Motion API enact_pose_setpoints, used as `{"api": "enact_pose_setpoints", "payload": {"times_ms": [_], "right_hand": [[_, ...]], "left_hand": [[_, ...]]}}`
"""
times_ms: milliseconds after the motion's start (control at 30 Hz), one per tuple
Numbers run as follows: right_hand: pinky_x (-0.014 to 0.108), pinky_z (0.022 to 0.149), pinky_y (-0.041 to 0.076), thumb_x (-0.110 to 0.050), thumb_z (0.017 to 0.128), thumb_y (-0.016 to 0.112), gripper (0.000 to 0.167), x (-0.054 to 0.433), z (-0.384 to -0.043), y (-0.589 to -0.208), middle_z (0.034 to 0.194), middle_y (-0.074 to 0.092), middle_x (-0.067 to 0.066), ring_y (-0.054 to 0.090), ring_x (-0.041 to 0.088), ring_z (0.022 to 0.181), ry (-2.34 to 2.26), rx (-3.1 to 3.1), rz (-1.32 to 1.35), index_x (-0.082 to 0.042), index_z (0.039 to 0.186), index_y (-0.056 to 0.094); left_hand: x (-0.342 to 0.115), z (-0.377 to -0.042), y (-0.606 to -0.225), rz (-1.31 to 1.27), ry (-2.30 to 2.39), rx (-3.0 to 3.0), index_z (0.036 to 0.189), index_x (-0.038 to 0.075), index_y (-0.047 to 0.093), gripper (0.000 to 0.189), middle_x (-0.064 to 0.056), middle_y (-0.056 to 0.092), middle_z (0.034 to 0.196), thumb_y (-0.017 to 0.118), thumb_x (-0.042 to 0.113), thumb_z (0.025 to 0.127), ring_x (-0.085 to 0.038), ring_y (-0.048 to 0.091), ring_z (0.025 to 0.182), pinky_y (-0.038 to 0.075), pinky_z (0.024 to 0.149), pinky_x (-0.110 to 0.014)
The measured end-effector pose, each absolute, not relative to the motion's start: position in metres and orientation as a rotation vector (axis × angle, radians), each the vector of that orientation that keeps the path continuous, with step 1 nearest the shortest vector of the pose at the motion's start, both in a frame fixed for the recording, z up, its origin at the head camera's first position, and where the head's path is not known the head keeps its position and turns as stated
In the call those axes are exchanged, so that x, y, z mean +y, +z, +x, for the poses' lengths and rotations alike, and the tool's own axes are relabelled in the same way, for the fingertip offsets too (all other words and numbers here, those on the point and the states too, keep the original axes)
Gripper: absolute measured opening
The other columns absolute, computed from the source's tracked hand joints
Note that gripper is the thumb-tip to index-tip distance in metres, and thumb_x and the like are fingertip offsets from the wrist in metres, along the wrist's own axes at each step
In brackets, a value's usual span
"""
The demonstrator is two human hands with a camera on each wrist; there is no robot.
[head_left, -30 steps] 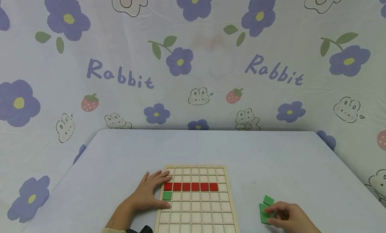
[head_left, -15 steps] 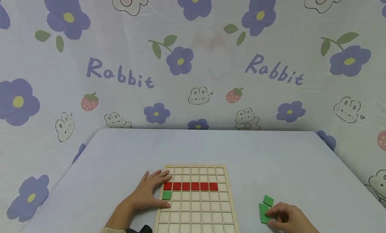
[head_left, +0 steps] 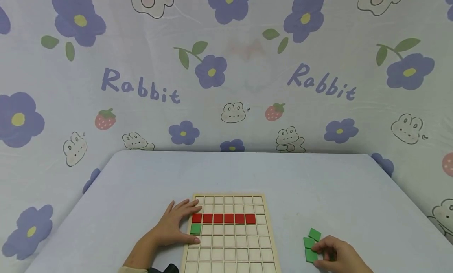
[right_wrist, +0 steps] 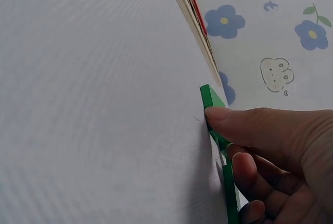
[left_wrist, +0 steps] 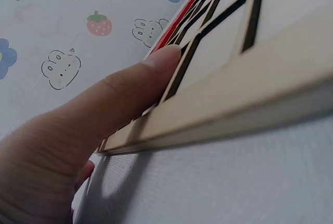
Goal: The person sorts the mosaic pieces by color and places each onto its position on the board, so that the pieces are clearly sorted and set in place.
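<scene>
A wooden grid board (head_left: 230,241) lies on the white table. Along one of its rows sits a line of red square tiles (head_left: 218,218), and a single green tile (head_left: 196,229) fills the left cell just below. My left hand (head_left: 173,226) rests on the board's left edge, fingers spread; its thumb (left_wrist: 164,60) touches the wooden frame. To the right, my right hand (head_left: 341,255) has curled fingers at a small group of loose green tiles (head_left: 314,234). Thumb and index finger pinch the nearest green tile (head_left: 311,255), also seen in the right wrist view. Part of the fingertip contact is hidden.
The white tabletop (head_left: 240,171) stretches behind the board and around the green tiles. A printed cloth (head_left: 247,84) with flowers and rabbits hangs behind the table. Something black (head_left: 171,268) shows near the left wrist.
The green tiles under my right hand have shifted slightly, and a thin gap shows between the lower two. My right hand moves a little to the left. The left hand stays still.
</scene>
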State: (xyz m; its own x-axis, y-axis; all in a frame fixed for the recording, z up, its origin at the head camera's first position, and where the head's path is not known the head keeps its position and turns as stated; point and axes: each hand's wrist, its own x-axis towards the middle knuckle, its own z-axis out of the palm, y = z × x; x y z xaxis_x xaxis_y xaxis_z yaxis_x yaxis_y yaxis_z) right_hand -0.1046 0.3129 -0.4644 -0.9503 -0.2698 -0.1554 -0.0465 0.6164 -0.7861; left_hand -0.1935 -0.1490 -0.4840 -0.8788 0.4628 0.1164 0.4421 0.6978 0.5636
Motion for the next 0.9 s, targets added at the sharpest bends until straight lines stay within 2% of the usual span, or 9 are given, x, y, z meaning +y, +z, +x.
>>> {"api": "enact_pose_setpoints", "payload": {"times_ms": [200, 367, 667, 900], "right_hand": [[0.020, 0.053, 0.041, -0.017, 0.074, 0.077, 0.037, 0.3087, -0.1052, -0.4628, 0.077, 0.052, 0.001, 0.044, 0.004, 0.062, -1.214, 2.582, -0.152, 0.004, 0.101, 0.060], [0.019, 0.052, 0.041, -0.014, 0.076, 0.075, 0.040, 0.3115, -0.1038, -0.4611, 0.078, 0.053, 0.001, 0.044, 0.001, 0.059, -1.284, 2.534, -0.253, 0.008, 0.105, 0.059], [0.019, 0.053, 0.043, -0.019, 0.081, 0.071, 0.029, 0.3140, -0.1075, -0.4593, 0.080, 0.063, -0.001, 0.047, -0.003, 0.061, -1.265, 2.522, -0.387, 0.004, 0.096, 0.064], [0.020, 0.056, 0.047, -0.019, 0.084, 0.068, 0.026, 0.3121, -0.1115, -0.4569, 0.085, 0.068, 0.009, 0.052, -0.003, 0.064, -1.289, 2.517, -0.347, 0.005, 0.093, 0.066]], "left_hand": [[-0.1483, -0.1930, -0.4832, 0.752, 0.943, 2.851, 0.135, 0.023, 0.050, 0.090, 0.002, 0.039, 0.148, 0.078, 0.061, 0.059, -0.031, 0.024, 0.141, 0.001, 0.112, -0.061], [-0.1484, -0.1927, -0.4830, 0.750, 0.945, 2.855, 0.135, 0.023, 0.050, 0.089, 0.001, 0.039, 0.148, 0.078, 0.060, 0.059, -0.032, 0.025, 0.141, 0.001, 0.112, -0.062], [-0.1486, -0.1930, -0.4837, 0.768, 0.947, 2.864, 0.134, 0.022, 0.051, 0.088, 0.000, 0.040, 0.147, 0.078, 0.060, 0.059, -0.033, 0.026, 0.140, 0.001, 0.112, -0.063], [-0.1495, -0.1944, -0.4840, 0.779, 0.959, 2.861, 0.134, 0.022, 0.051, 0.089, 0.000, 0.040, 0.147, 0.078, 0.060, 0.059, -0.033, 0.026, 0.140, 0.001, 0.112, -0.063]]}}
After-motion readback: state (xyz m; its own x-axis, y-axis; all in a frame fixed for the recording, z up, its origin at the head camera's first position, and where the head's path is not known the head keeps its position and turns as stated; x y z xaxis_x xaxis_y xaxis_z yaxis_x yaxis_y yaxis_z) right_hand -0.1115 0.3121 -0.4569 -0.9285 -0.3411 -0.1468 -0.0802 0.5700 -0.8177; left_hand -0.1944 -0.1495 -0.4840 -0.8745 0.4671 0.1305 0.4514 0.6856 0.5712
